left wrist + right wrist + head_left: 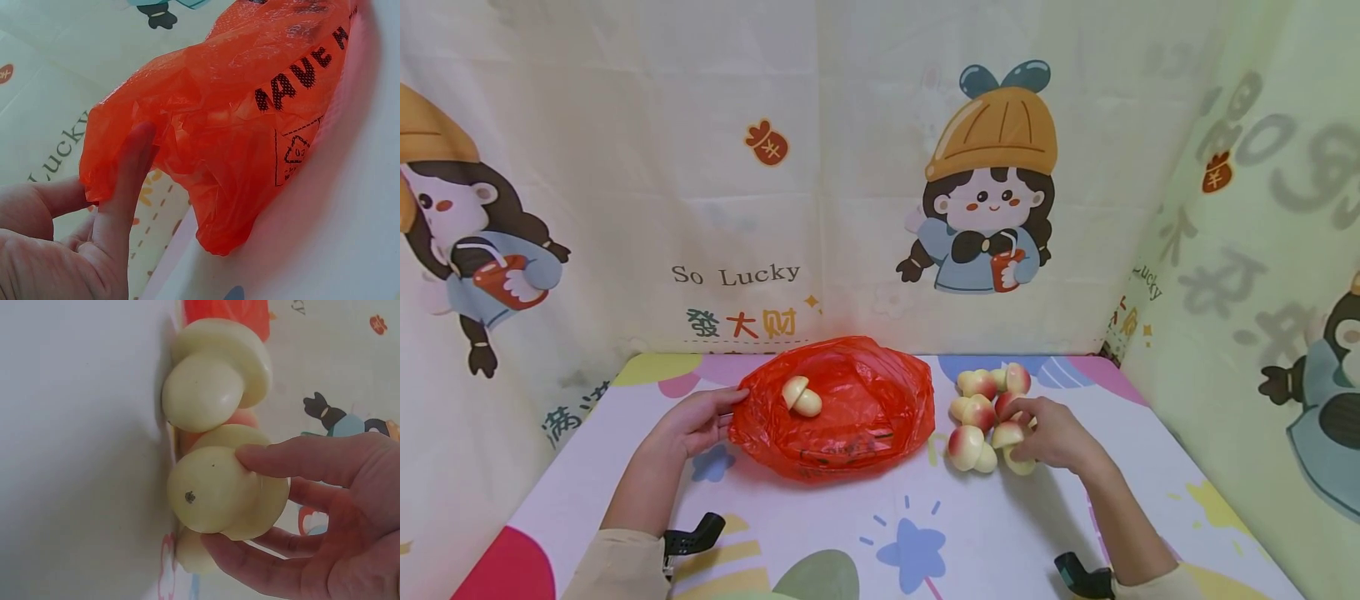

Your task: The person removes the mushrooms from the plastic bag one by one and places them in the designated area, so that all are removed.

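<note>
A red plastic bag (pixel 865 408) lies with its mouth spread open, and one pale toy mushroom (pixel 802 396) sits inside it. At the bag's left rim, my left hand (pixel 700 421) holds the film between thumb and fingers; black print shows on the bag's side (pixel 250 119) in the left wrist view. On the right, my right hand (pixel 1056 433) grips another toy mushroom (pixel 209 490) by its sides, with thumb and fingertips on it. Several more mushrooms with red-blushed caps, such as the near-left one (pixel 967 446), lie grouped beside and behind it.
A white tablecloth (pixel 820 525) printed with stars and coloured shapes covers the table. Cream cloth walls (pixel 865 167) with cartoon figures and lettering stand at the back and sides. A dark device (pixel 696 537) is worn on the left wrist, another (pixel 1082 575) on the right.
</note>
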The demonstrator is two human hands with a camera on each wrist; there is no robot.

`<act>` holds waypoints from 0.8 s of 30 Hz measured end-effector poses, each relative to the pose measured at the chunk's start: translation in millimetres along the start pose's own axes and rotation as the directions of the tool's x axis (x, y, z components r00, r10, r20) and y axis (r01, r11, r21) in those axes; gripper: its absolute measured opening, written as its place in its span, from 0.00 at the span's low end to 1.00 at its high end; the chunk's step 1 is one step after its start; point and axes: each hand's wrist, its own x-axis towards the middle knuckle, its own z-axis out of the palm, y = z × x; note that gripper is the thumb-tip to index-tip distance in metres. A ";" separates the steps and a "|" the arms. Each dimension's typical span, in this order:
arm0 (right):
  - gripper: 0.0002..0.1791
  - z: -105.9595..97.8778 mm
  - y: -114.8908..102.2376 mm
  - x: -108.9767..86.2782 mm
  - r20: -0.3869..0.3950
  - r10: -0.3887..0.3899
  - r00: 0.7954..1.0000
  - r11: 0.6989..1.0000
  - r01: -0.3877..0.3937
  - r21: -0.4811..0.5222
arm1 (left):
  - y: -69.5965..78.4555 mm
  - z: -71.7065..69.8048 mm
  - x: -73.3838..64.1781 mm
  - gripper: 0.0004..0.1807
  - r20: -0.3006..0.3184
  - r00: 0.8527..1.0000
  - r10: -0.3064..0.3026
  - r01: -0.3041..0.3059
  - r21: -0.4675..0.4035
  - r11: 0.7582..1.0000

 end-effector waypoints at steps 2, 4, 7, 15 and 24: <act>0.28 1.7 -0.7 0.8 -0.003 0.006 1.000 1.000 -0.006 0.006 | -0.2 -0.3 -0.1 0.27 0.002 1.000 0.000 0.000 -0.002 1.000; 0.29 3.4 -1.1 1.6 -0.005 0.002 1.000 1.000 -0.002 0.007 | -0.5 -0.2 -0.2 0.27 0.001 1.000 0.002 -0.002 0.000 1.000; 0.30 6.2 -0.7 2.7 -0.015 -0.006 1.000 1.000 0.006 0.001 | -1.2 0.2 -0.1 0.30 -0.003 1.000 0.001 -0.001 0.004 1.000; 0.28 10.1 -0.1 4.2 -0.053 -0.034 0.998 0.998 0.031 -0.057 | -2.1 0.5 1.0 0.29 -0.006 1.000 0.003 -0.003 0.005 1.000; 0.31 9.4 -4.4 3.3 -0.033 0.032 0.999 0.998 -0.033 -0.051 | -2.3 1.3 1.6 0.30 0.006 1.000 0.004 -0.004 0.000 1.000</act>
